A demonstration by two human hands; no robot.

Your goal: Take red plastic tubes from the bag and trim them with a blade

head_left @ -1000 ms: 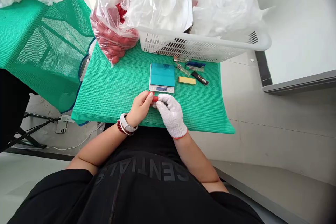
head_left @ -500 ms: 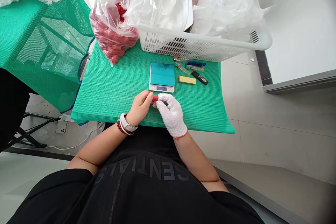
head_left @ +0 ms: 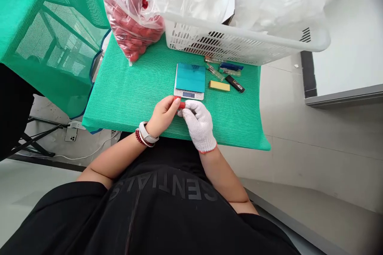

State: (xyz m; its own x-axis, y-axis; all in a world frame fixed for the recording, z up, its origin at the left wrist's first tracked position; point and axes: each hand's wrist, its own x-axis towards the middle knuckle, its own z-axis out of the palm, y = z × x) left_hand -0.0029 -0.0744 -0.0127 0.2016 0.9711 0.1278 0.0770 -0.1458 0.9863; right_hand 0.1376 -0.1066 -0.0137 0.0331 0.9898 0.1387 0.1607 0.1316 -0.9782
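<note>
Between my two hands is a small red piece (head_left: 181, 104), mostly covered by fingers, so its kind is unclear. My bare left hand (head_left: 164, 115), with a white band and beads at the wrist, pinches its left end. On the right end, my right hand (head_left: 200, 125) in a white knitted glove is closed in a pinch. Just beyond my fingertips lies a digital scale (head_left: 190, 79) with a blue platform and nothing on it. A yellow block (head_left: 219, 85) rests to the right of the scale.
A clear bag of red pieces (head_left: 134, 34) stands at the back left of the green-covered table (head_left: 125, 95). Beside it, a white plastic basket (head_left: 248, 42) holds plastic bags. Box-cutter blade cases (head_left: 215, 72) and a black box cutter (head_left: 235, 83) lie before the basket.
The camera view has shifted slightly, so the table things appear higher and further right. Both hands keep their pinch on the red piece, which is now turned a little.
</note>
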